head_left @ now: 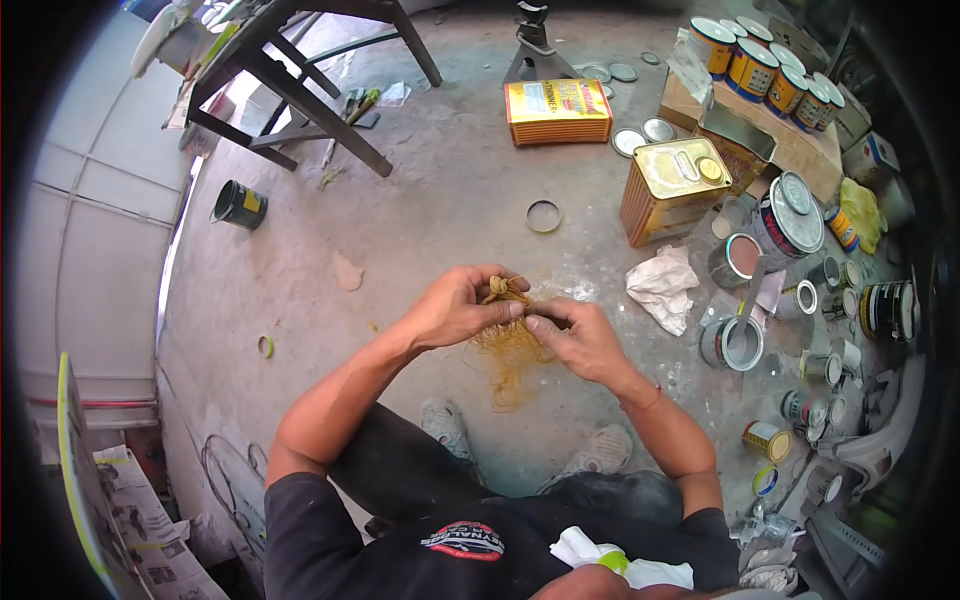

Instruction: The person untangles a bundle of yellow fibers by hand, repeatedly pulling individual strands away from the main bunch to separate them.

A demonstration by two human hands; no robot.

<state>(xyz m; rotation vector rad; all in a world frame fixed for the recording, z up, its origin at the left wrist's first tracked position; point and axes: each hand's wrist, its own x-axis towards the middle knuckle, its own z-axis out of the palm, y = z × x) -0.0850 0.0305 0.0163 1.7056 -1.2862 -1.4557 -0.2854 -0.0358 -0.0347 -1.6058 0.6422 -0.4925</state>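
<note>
A bunched tangle of yellow-brown string is held up between my two hands, above the floor and in front of my knees. My left hand is closed on its upper knotted end, with the thumb laid across it. At the tangle's right side, my right hand pinches some strands between thumb and fingers. Loose, net-like strands hang below both hands. The fingertips are partly hidden by the string.
Paint cans, a metal tin and a crumpled white cloth stand or lie on my right. Ahead are a yellow-red thinner tin and a loose ring. A dark can and a dark trestle are at left.
</note>
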